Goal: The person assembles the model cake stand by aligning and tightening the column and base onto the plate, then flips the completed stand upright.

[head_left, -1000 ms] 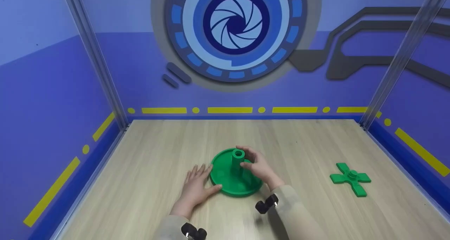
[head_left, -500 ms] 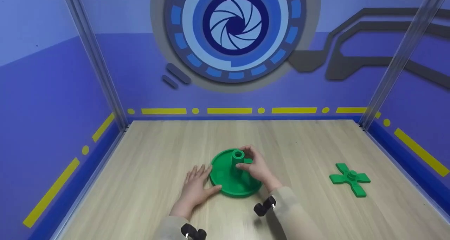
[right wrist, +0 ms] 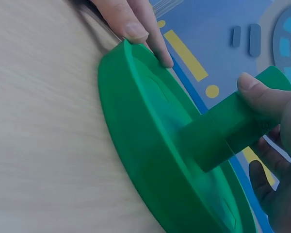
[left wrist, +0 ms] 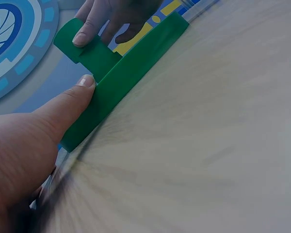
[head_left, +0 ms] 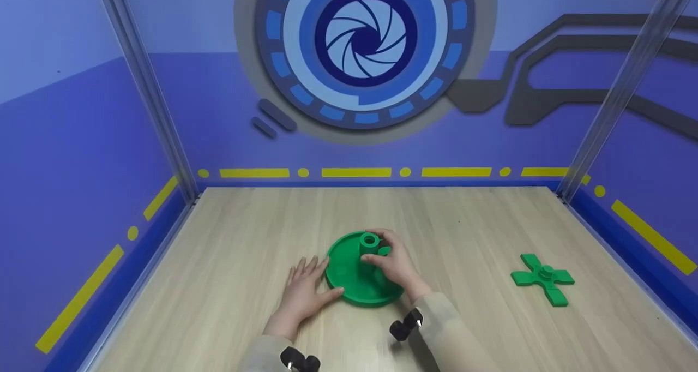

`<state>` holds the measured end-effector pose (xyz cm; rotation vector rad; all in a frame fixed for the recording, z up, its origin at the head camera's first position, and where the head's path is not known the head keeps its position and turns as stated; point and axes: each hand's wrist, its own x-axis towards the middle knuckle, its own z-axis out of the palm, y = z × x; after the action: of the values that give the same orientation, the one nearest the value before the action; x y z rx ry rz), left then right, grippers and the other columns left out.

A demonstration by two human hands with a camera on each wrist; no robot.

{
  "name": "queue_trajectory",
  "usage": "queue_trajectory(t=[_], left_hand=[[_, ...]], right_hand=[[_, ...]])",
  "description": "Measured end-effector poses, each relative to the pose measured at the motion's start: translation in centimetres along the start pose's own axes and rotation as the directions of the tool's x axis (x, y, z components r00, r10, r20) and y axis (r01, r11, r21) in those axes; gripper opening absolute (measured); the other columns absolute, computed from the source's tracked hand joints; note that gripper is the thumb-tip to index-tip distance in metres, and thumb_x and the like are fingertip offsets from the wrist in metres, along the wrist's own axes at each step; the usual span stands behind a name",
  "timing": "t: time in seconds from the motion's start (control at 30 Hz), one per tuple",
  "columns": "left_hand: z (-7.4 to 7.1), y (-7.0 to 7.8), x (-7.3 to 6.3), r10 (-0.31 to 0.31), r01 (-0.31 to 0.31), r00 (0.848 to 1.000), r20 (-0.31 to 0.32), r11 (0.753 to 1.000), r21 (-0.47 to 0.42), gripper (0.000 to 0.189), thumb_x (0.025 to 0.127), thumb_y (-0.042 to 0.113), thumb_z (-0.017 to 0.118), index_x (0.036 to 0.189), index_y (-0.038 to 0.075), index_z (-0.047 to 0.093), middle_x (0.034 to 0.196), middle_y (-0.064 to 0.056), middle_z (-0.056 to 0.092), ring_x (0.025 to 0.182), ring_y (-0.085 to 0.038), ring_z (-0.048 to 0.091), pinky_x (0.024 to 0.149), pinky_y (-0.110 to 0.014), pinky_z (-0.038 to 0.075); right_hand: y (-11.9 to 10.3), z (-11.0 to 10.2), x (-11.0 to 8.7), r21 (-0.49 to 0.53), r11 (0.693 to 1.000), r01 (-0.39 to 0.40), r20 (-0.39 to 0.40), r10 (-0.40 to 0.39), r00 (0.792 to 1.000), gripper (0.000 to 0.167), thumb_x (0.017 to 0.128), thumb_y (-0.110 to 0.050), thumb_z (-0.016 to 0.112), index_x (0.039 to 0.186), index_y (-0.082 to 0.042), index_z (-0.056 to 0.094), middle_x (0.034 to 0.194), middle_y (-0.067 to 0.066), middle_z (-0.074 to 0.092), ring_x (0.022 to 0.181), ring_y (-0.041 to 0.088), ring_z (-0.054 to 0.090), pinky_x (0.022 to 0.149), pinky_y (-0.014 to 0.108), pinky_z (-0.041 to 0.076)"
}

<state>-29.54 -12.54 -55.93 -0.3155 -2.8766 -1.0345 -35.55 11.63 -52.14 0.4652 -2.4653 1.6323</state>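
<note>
Head view, walls: blue-violet panels with yellow dashes and dots along the bottom; the back wall [head_left: 207, 110] bears a large round blue emblem [head_left: 366, 39], and grey metal posts [head_left: 158, 94] stand at the back corners.
Desk: pale wood-grain top [head_left: 463, 225], its far edge running along the foot of the back wall.
Sleeves: light beige; the right sleeve [head_left: 452, 328] and the left sleeve [head_left: 259, 354] reach in over the desk from the near side.
Dish: green, round, with a low raised rim [head_left: 341, 276]; it lies flat about midway between the desk's left and right edges, well in from the far edge.
Left hand: at the dish's left [head_left: 305, 295], fingers nearly straight and fanned wide, fingertips and thumb tip touching the rim.
Right hand: over the dish's right part [head_left: 398, 263], thumb and fingers curved round the tube, holding it; the right wrist view shows its lower fingers bent, off the tube.
Cross piece: green, four flat arms and a round central stub [head_left: 545, 274], lying near the desk's right edge, well apart from both hands.
Tube: green, hollow-topped [head_left: 366, 251], upright at about the dish's middle; whether it is fixed there I cannot tell.
Wrist devices: small and black, one on the right cuff [head_left: 406, 324], another on the left [head_left: 300, 359].
</note>
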Motion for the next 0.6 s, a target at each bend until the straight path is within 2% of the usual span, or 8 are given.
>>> queue_trajectory(t=[0.2, 0.37, 0.47, 0.6], left_hand=[[0.06, 0.03, 0.02, 0.000, 0.000, 1.000, -0.002, 1.000, 0.003, 0.089, 0.088, 0.062, 0.072, 0.158, 0.015, 0.043, 0.165, -0.022, 0.036, 0.158, -0.048, 0.017, 0.130, -0.065, 0.008], [0.10, 0.03, 0.01, 0.009, -0.009, 1.000, -0.007, 1.000, 0.006, 0.089, 0.088, 0.061, 0.072, 0.158, 0.014, 0.043, 0.164, -0.023, 0.036, 0.157, -0.049, 0.018, 0.130, -0.065, 0.009], [0.10, 0.02, 0.00, 0.009, -0.009, 1.000, -0.006, 1.000, 0.008, 0.089, 0.088, 0.062, 0.072, 0.158, 0.014, 0.043, 0.164, -0.023, 0.036, 0.157, -0.049, 0.018, 0.130, -0.065, 0.009], [0.07, -0.04, 0.00, 0.004, -0.004, 1.000, -0.007, 1.000, 0.009, 0.089, 0.088, 0.061, 0.072, 0.158, 0.014, 0.043, 0.165, -0.023, 0.036, 0.157, -0.049, 0.018, 0.130, -0.065, 0.009]], right_hand=[[-0.26, 0.48, -0.10, 0.015, 1.000, -0.027, -0.043, 0.028, 0.999, 0.053, 0.081, -0.014, 0.088, 0.127, -0.012, 0.062, 0.120, 0.008, 0.065, 0.108, 0.029, 0.060, 0.101, 0.059, 0.051], [-0.41, 0.83, -0.22, -0.034, 0.997, -0.074, -0.079, 0.071, 0.994, 0.054, 0.080, -0.018, 0.090, 0.124, -0.014, 0.058, 0.118, 0.008, 0.065, 0.108, 0.025, 0.061, 0.097, 0.050, 0.054], [-0.34, 0.81, -0.18, -0.052, 0.995, -0.081, -0.071, 0.077, 0.994, 0.057, 0.079, -0.020, 0.091, 0.122, -0.013, 0.056, 0.118, 0.010, 0.064, 0.108, 0.025, 0.061, 0.096, 0.046, 0.055], [-0.09, 0.32, -0.13, -0.025, 0.997, -0.066, -0.028, 0.066, 0.997, 0.061, 0.079, -0.021, 0.091, 0.128, -0.010, 0.055, 0.123, 0.014, 0.063, 0.109, 0.029, 0.060, 0.096, 0.049, 0.055]])
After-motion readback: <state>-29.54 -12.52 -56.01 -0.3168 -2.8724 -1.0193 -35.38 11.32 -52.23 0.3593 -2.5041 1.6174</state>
